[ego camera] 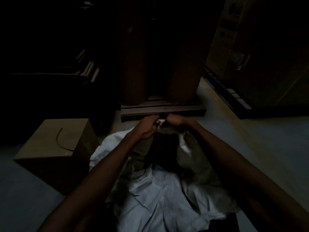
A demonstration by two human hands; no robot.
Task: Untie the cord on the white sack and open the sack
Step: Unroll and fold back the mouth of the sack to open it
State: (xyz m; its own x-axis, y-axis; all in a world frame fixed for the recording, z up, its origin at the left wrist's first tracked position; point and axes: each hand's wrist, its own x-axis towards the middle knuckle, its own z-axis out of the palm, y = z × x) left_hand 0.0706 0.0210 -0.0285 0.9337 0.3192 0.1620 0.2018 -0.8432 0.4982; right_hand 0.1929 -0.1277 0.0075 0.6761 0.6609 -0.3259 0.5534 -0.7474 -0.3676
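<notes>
A crumpled white sack (pixel 160 193) lies on the floor in front of me in very dim light. Its far end is gathered into a small bunched neck (pixel 161 122). My left hand (pixel 148 127) and my right hand (pixel 173 123) are both closed on that neck, knuckles nearly touching. Between my forearms a dark gap (pixel 163 153) shows in the sack's folds. The cord itself is hidden inside my fingers; I cannot make it out.
A cardboard box (pixel 55 148) with a dark loose cord (pixel 61 139) on top stands at the left. A wooden pallet (pixel 163 111) carrying two tall brown rolls (pixel 182 77) lies just beyond my hands. A large carton (pixel 257 47) on a pallet stands at the right.
</notes>
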